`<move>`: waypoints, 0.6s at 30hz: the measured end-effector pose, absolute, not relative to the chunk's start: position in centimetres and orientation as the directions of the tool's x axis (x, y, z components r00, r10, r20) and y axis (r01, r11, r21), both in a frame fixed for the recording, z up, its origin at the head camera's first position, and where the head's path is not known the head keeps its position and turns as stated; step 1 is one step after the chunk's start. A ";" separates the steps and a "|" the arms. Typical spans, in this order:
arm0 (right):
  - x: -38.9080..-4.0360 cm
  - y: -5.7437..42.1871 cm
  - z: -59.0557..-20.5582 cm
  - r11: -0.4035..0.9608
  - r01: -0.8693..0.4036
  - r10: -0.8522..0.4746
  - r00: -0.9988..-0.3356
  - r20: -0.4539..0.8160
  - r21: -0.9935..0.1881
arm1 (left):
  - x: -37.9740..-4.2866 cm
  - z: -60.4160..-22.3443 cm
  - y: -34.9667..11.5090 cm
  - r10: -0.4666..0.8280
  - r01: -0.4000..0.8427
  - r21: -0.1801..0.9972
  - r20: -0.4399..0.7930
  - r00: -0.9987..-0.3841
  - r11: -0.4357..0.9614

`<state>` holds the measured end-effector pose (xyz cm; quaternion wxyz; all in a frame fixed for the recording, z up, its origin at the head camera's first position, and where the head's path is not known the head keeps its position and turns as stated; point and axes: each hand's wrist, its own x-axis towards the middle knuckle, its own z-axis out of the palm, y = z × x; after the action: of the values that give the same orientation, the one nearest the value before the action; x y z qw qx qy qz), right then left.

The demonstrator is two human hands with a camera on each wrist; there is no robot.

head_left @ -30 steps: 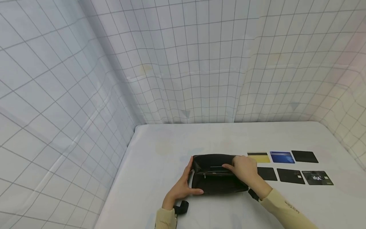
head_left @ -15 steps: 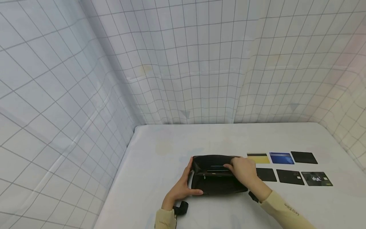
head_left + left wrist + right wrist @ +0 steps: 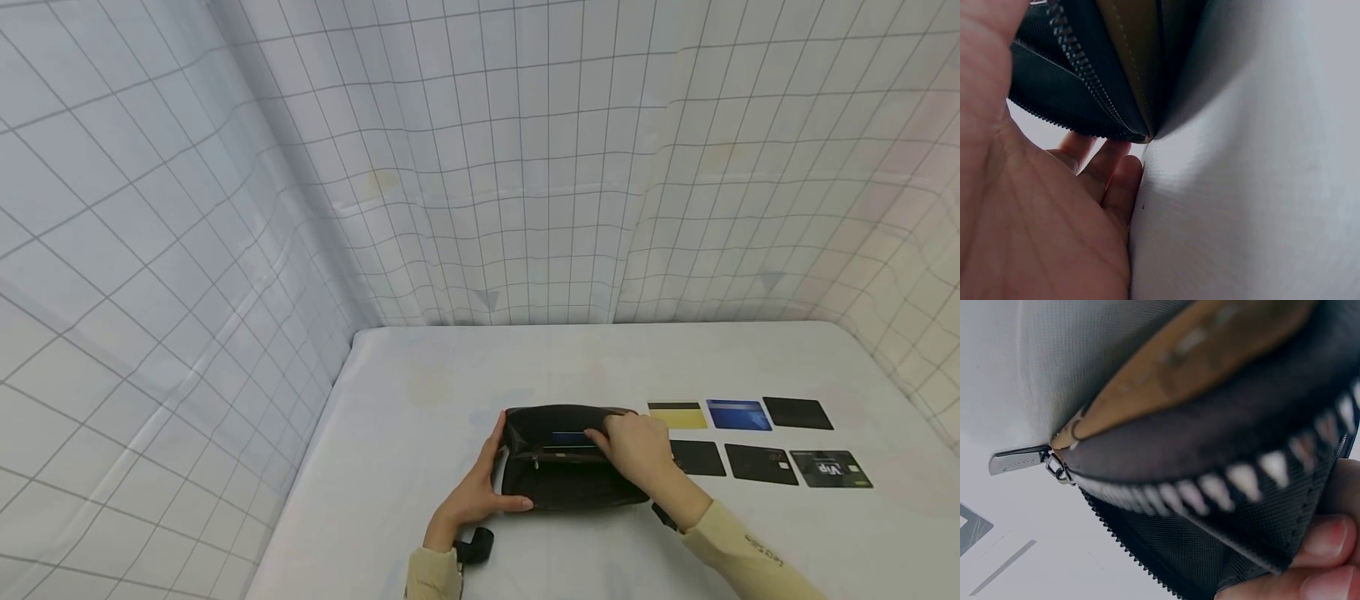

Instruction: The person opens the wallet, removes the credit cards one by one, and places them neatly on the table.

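A long black zip-around wallet (image 3: 577, 490) lies spread wide on the white table. My left hand (image 3: 472, 496) holds its left end, thumb along the near edge and fingers up at the far corner. Inside, a narrow blue strip of a card (image 3: 568, 438) shows above the pocket edge. My right hand (image 3: 641, 450) reaches into the right side, fingers curled down and thumb at the card's right end, pinching it; the fingertips are hidden in the head view. The right wrist view shows curled fingers (image 3: 1329, 537) beside the wallet's gusset and a metal zip pull (image 3: 1019, 461).
Two rows of cards lie right of the wallet. Behind are a yellow card (image 3: 678, 415), a blue card (image 3: 739, 414) and a black card (image 3: 798, 412); in front are dark cards, including a VIP card (image 3: 831, 468). White grid-patterned curtains (image 3: 480, 167) surround the table.
Inside the wallet, the thin pale line has become a wider blue strip of card beside my right thumb. My left hand and the wallet have stayed almost still.
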<state>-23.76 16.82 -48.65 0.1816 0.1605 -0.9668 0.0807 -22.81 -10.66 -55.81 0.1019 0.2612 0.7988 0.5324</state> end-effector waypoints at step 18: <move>-23.9 17.3 -48.6 0.911 -0.368 -0.292 -0.895 0.338 -0.186 | -22.8 -55.8 -10.7 0.522 0.303 0.902 0.107 -0.846 0.307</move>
<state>-23.90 17.31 -48.56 0.1531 0.1709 -0.9655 0.1232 -22.82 -10.66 -55.84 0.1031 0.2572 0.8018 0.5295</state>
